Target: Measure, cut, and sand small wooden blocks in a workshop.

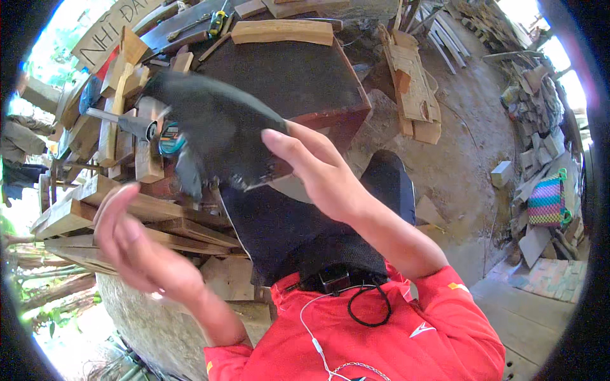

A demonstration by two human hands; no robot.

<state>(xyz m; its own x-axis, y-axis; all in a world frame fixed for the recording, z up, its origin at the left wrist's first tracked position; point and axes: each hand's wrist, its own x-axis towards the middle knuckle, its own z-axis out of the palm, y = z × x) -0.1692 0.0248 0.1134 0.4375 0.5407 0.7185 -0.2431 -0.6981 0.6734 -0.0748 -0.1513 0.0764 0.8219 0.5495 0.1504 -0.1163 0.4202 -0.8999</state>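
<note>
A black, ragged-edged piece of thin material [216, 130] hangs over the workbench edge, pinched between the thumb and fingers of my right hand [318, 171]. My left hand [140, 247] is lower left of it, blurred, with loosely curved fingers and nothing visible in them. Just left of the black piece lie a teal tool, possibly a tape measure [170, 143], and a metallic tube-like object [127, 124]. The black piece partly hides the dark tabletop [305, 70] with its reddish wooden rim.
Wood offcuts [114, 133] and planks [82, 213] crowd the left side. A board [279, 32] lies at the bench's back. Boards [416, 89] lie on the floor at right, near a woven bag [545, 200] and piled scrap. Part of another person [22, 146] shows at far left.
</note>
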